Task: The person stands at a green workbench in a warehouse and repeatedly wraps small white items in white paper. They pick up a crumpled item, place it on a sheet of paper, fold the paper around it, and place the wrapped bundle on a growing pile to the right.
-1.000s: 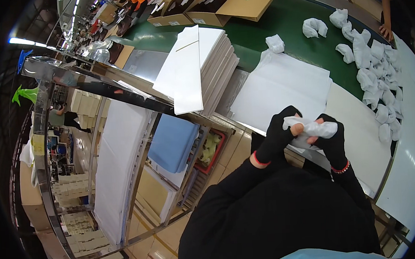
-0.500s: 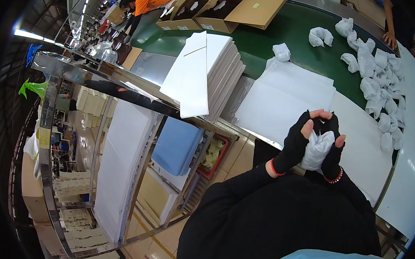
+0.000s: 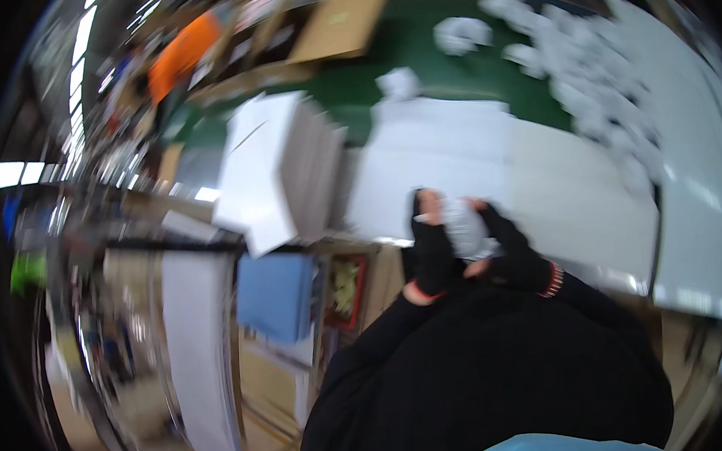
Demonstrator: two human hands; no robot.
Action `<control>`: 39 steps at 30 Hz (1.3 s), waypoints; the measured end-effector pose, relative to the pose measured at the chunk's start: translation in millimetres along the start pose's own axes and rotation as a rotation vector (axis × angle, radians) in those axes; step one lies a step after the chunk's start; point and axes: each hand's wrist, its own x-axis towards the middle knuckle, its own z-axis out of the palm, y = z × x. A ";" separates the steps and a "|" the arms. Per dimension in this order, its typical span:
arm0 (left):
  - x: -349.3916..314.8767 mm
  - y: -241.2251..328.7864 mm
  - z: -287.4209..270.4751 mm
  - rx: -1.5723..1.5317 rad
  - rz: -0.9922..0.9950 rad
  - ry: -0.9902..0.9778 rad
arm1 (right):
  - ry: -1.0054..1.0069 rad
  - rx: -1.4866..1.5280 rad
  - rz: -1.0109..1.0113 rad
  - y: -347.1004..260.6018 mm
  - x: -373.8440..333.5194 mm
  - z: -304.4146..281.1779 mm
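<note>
A crumpled wad of white paper (image 3: 465,229) is held between my two hands in front of my body. My left hand (image 3: 434,252), in a black fingerless glove, closes on its left side. From the other side my right hand (image 3: 511,248), gloved alike, wraps round it, with the thumb low against the wad. Just beyond the hands lies a stack of thin white paper sheets (image 3: 435,151). A white paper wad (image 3: 399,83) rests at the far edge of that stack. Many more crumpled wads (image 3: 600,87) form a blurred heap at the right.
A tall pile of white boards (image 3: 262,165) stands left of the sheets. Open cardboard boxes (image 3: 341,28) sit on the green table surface (image 3: 426,81). Below left is a metal rack holding a blue stack (image 3: 274,297); beside it is a red crate (image 3: 350,292). A person in orange (image 3: 185,58) is at far left.
The view has turned and blurred, shifting the table things leftward in the picture. My hands still hold the wad, now gripped with the right thumb lower and the fingers more wrapped round it.
</note>
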 end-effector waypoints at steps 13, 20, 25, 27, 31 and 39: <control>-21.2 -47.3 78.9 0.578 -0.022 -0.904 | 0.439 -0.244 0.584 25.9 -202.4 -111.3; -15.2 -53.1 112.8 0.637 -0.171 -0.968 | 0.283 -0.878 1.408 -51.4 -432.7 -231.9; -20.3 -48.6 138.0 0.600 -0.110 -1.047 | 0.609 -1.010 1.113 -32.7 -359.5 -246.7; -16.3 -38.8 135.6 0.494 -0.080 -0.987 | 0.624 -0.806 0.864 -1.0 -310.5 -238.2; -23.2 24.6 127.1 0.432 0.136 -0.901 | 0.415 -0.777 0.611 68.6 -239.0 -202.2; -51.6 137.0 79.9 0.411 0.664 -0.926 | 0.071 -1.019 0.783 170.8 -193.0 -127.3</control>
